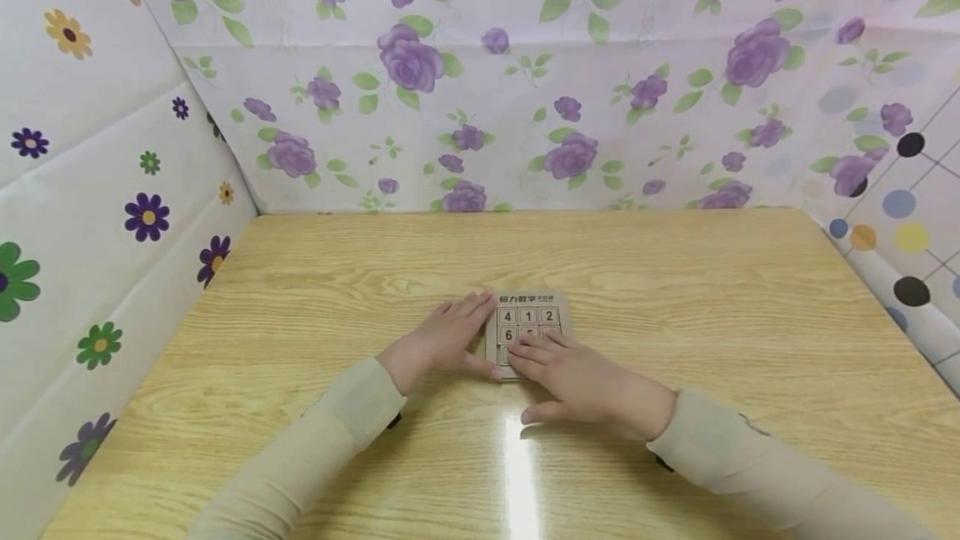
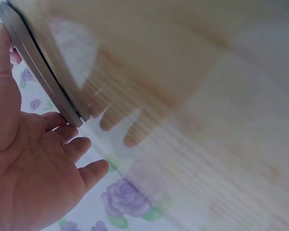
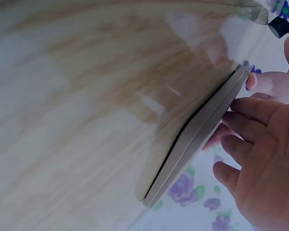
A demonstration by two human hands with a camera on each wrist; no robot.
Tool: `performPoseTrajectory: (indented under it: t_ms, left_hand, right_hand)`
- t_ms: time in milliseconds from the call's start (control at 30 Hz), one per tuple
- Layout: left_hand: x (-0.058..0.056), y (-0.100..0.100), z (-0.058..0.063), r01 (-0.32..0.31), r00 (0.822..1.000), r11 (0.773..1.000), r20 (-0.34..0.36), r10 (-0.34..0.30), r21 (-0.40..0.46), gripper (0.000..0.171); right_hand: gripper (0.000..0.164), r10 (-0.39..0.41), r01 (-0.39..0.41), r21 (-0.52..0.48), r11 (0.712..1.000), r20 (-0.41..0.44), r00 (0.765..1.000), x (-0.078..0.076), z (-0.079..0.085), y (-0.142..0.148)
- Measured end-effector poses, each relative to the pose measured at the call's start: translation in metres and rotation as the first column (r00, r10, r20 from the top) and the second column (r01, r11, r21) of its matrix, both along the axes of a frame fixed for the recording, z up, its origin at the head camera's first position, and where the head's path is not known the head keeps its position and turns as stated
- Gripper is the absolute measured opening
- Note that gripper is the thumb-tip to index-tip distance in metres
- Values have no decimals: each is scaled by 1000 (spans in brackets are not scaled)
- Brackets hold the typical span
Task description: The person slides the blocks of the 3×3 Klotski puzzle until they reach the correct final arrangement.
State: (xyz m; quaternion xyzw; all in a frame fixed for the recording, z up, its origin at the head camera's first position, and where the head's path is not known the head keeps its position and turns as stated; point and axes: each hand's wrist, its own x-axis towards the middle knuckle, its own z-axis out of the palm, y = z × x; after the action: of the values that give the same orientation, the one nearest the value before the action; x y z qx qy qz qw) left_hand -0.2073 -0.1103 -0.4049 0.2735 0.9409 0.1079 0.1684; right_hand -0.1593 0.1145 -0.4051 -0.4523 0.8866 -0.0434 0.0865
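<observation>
A small beige number slide puzzle lies flat on the table, with dark characters along its top edge. Its top row reads 4, 1, 2; below that a 6 and part of a 5 show, and the rest is covered. My left hand rests along the puzzle's left side, fingers at the upper corner and thumb at the lower one. Over the lower tiles, my right hand touches with extended fingertips, its thumb held off near the tabletop. In both wrist views only the puzzle's side edge shows, beside the fingers.
The wooden table has a glossy surface that reflects the hands and a bright streak of light. Behind it hangs a purple-flowered cloth. Patterned sheets flank it, a flowered one left and a dotted one right.
</observation>
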Motion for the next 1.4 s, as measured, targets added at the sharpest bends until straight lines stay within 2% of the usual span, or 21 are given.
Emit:
performPoseTrajectory:
  t_ms: [533,733,900,1167,1400]
  left_hand:
    - [-1,0,0,-11,1000,1000,9,11,-4,112]
    - [-1,0,-1,-6,1000,1000,10,6,-3,112]
    - [-1,0,-1,-4,1000,1000,8,4,-5,112]
    - [0,0,-3,5,1000,1000,17,-5,5,111]
    - [-2,1,-3,0,1000,1000,15,0,-1,112]
  right_hand:
    - [76,-31,31,-37,999,23,999,2,2,19]
    - [74,-31,31,-31,999,0,1000,1,3,21]
    - [74,-27,26,-44,999,-21,999,-6,4,15]
    - [77,-41,41,-46,998,7,999,-16,0,2]
    - [79,-31,30,-16,999,-14,999,-14,0,-1]
